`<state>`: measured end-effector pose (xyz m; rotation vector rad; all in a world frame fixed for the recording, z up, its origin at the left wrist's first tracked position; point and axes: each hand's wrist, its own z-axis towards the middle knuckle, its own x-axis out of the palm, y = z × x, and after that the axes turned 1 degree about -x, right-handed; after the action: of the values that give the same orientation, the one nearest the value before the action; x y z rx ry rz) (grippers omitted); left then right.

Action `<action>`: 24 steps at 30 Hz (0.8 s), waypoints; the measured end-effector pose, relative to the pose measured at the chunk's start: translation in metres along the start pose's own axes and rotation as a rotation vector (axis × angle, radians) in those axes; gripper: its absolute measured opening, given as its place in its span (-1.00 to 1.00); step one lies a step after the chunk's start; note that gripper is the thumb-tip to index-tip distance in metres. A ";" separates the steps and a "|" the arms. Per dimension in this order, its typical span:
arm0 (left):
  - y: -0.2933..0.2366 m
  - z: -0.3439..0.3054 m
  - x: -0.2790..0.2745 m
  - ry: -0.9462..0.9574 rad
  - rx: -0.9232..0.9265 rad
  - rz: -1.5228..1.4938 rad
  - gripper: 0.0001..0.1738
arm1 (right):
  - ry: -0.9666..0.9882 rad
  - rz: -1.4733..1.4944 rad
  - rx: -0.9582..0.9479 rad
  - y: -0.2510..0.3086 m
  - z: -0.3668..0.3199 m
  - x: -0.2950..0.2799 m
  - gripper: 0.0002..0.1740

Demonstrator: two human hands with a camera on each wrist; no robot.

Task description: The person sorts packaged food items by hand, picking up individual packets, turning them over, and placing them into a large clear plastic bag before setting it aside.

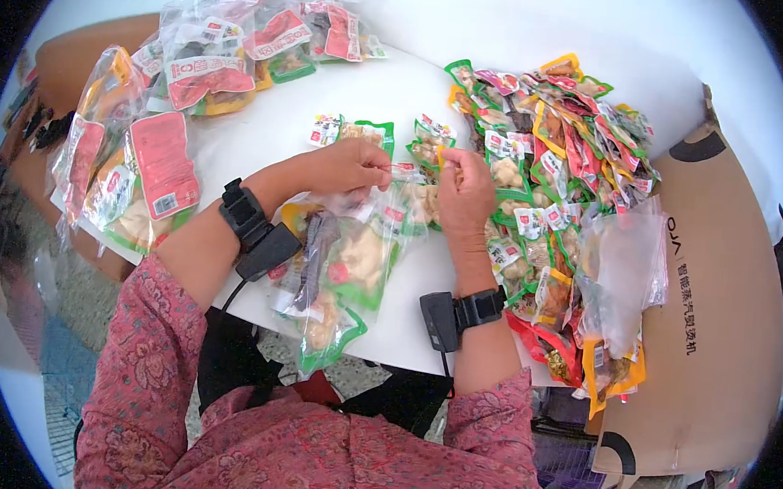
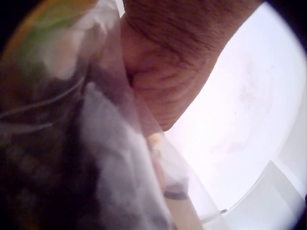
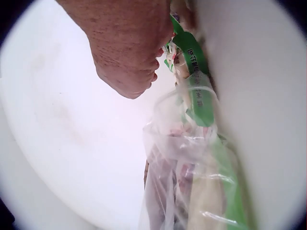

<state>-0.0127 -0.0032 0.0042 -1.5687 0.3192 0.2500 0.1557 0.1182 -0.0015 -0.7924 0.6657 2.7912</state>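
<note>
My left hand [image 1: 353, 166] grips the clear plastic bag [image 1: 304, 275] near its mouth, fingers curled over the film. Packets of pale food with green edges and a dark packet show through the bag, which hangs toward the front of the table; the film fills much of the left wrist view. My right hand [image 1: 466, 195] is at the bag's mouth, fingers curled, and pinches a small green-edged food packet [image 3: 193, 60]. The lower end of this packet overlaps the bag's opening in the right wrist view. Its upper end is partly hidden behind my fingers.
Two small packets, one green-edged packet [image 1: 367, 134] and another packet [image 1: 432, 132], lie just beyond my hands. A large heap of packets [image 1: 549, 156] covers the right side beside a cardboard box [image 1: 711, 300]. Filled clear bags [image 1: 214, 63] stand at the back left of the white table [image 1: 402, 75].
</note>
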 end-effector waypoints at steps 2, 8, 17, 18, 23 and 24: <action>0.007 0.002 0.000 0.025 0.013 -0.060 -0.83 | 0.023 0.012 -0.006 0.000 -0.001 0.002 -0.88; 0.003 0.000 0.002 0.001 0.031 -0.073 -0.82 | 0.119 0.056 0.016 0.002 -0.006 0.005 -0.89; 0.007 0.001 0.002 0.013 -0.004 -0.061 -0.82 | 0.166 0.034 -0.001 0.003 -0.007 0.007 -0.91; 0.007 0.002 0.002 0.007 -0.003 -0.053 -0.83 | 0.166 0.031 0.005 0.003 -0.007 0.007 -0.91; 0.005 0.000 0.000 -0.033 0.034 0.057 -0.82 | 0.155 0.035 0.006 0.003 -0.005 0.009 -0.92; 0.003 0.000 0.000 -0.049 0.079 0.152 -0.82 | 0.142 0.009 -0.046 0.001 -0.003 0.011 -0.92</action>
<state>-0.0140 -0.0030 0.0016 -1.4601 0.4059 0.3888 0.1471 0.1164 -0.0094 -1.0071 0.6308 2.7868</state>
